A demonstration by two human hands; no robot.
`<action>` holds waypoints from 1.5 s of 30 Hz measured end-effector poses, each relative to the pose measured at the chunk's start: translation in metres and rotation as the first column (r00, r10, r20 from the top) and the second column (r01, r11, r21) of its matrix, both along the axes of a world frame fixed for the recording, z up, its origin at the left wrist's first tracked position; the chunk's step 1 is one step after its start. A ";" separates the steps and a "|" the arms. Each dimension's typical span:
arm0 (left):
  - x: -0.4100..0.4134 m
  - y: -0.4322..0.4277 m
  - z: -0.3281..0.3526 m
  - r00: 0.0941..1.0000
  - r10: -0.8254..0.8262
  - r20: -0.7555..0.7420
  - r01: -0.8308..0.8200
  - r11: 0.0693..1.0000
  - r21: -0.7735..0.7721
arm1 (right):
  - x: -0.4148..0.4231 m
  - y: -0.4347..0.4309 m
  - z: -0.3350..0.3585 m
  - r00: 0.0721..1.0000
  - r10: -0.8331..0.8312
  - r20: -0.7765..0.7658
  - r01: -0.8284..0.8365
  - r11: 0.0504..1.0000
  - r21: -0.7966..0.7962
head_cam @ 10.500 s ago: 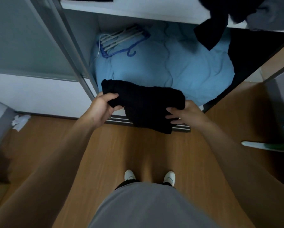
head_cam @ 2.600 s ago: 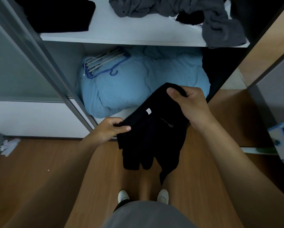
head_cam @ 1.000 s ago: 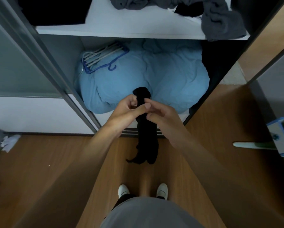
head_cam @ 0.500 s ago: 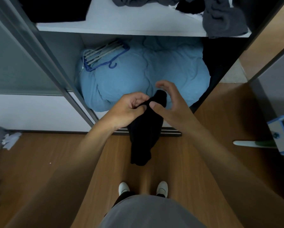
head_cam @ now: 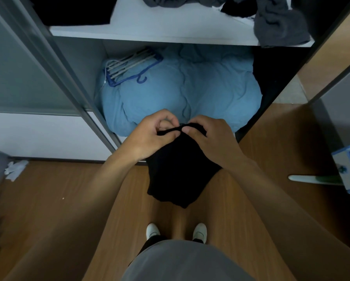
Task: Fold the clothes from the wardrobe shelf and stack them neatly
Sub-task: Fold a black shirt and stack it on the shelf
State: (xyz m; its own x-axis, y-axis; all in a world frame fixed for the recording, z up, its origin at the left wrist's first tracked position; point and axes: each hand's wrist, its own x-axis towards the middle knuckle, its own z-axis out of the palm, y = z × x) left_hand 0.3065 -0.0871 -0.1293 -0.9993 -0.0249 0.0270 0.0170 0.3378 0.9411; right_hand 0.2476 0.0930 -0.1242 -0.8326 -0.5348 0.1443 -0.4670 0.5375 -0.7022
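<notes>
A black garment (head_cam: pixel 178 169) hangs in front of me above the wooden floor. My left hand (head_cam: pixel 152 136) pinches its top edge from the left, and my right hand (head_cam: pixel 210 138) grips the same edge from the right, fingertips almost touching. On the white wardrobe shelf (head_cam: pixel 170 27) above lie a folded black stack (head_cam: pixel 73 11) at the left and crumpled grey clothes (head_cam: pixel 275 21) at the right, with a dark piece among them.
A light blue duvet (head_cam: pixel 180 92) fills the lower compartment, with a bundle of hangers (head_cam: pixel 129 65) on it. A sliding door frame (head_cam: pixel 54 63) runs along the left. A blue and white tool (head_cam: pixel 348 171) lies at the right. Crumpled paper (head_cam: pixel 14 169) lies at the left.
The garment hung as a narrow strip from both hands; now it is spread wider, and both hands pinch its top edge side by side. My right hand has closed on the cloth.
</notes>
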 end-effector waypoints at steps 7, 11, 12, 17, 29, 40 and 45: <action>0.009 -0.008 -0.008 0.996 0.017 -0.085 -0.018 1.000 -0.018 | 0.004 -0.006 0.016 0.998 0.042 0.041 -0.038 0.996 -0.083; 0.011 -0.013 -0.021 0.997 -0.031 -0.072 0.023 0.994 -0.107 | 0.005 -0.005 0.018 0.997 0.053 0.056 -0.045 0.990 -0.135; 0.011 -0.015 -0.026 0.997 -0.055 -0.051 0.047 0.988 -0.144 | 0.005 -0.005 0.019 0.997 0.056 0.061 -0.046 0.988 -0.145; 0.013 -0.020 -0.065 0.992 -0.069 0.102 0.079 0.992 -0.102 | 0.007 -0.003 0.025 0.990 0.095 0.106 -0.074 0.980 -0.183; 0.034 -0.035 -0.160 0.930 0.171 0.324 -0.125 0.979 -0.159 | 0.011 -0.007 0.027 0.971 0.175 0.162 -0.133 0.961 -0.241; 0.044 -0.065 -0.146 0.726 0.622 0.295 -0.611 0.779 -0.140 | -0.012 0.010 0.005 0.956 0.066 0.285 -0.053 0.997 -0.055; 0.036 -0.076 -0.130 0.699 0.703 0.134 -0.663 0.707 -0.246 | -0.025 0.022 -0.006 0.948 0.102 0.300 -0.129 0.989 0.070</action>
State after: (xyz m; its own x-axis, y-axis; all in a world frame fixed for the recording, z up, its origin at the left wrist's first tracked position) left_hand 0.3423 -0.1628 -0.2592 -0.6891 -0.7175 -0.1015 -0.4639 0.3292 0.8225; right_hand 0.2228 0.1152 -0.1303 -0.7624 -0.6295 -0.1500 -0.3089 0.5577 -0.7705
